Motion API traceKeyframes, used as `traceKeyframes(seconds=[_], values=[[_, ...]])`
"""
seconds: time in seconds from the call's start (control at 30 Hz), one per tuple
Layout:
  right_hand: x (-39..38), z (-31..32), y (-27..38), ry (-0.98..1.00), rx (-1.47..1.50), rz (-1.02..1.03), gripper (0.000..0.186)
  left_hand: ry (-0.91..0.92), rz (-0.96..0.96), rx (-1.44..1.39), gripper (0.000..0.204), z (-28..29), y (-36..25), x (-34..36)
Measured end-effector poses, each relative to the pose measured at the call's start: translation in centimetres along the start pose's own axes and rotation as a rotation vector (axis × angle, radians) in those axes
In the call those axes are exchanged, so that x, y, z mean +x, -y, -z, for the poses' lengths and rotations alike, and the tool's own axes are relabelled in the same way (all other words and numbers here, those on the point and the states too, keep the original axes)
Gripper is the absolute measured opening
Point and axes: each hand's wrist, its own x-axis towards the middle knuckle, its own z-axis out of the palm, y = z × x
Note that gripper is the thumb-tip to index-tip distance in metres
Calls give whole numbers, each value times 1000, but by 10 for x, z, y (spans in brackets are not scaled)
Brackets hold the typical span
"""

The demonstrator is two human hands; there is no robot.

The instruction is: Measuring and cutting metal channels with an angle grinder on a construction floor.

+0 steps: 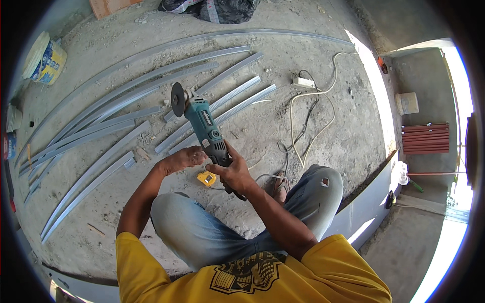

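Observation:
My right hand (235, 172) is wrapped round the rear body of a teal and black angle grinder (206, 123), its thumb pointing left. The grinder is held up in front of my knees, with its dark disc (178, 99) at the far upper-left end. Close beside the grinder's rear body, at its left, my left hand (183, 158) has its fingers curled in. What those fingers hold, if anything, is hidden. Below the grinder, a yellow tape measure (206, 178) lies on the floor. Lengths of metal channel (217, 103) lie beyond and to the left.
A pale cord (333, 108) loops across the floor from a white power strip (303, 82). More long metal profiles (96, 174) spread out at left. A yellow and blue bucket (50, 63) stands far left, a black bag (222, 11) at the back. Dark red bars (425, 138) are stacked at right.

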Motion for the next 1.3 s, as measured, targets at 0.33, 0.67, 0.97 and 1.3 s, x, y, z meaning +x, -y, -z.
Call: traceKeyframes(seconds=[0.33,0.67,0.97,1.3], values=[[-11,97,121,-208,133,96,52,-543,100,1030,98,55,7,44],[-23,215,144,-528,200,231,45,-538,372,1338,124,32,39,182],[-16,273,129,-648,284,203,38,-759,121,1128,62,51,50,194],[-13,287,128,-616,336,206,40,-1113,13,1307,68,105,34,231]])
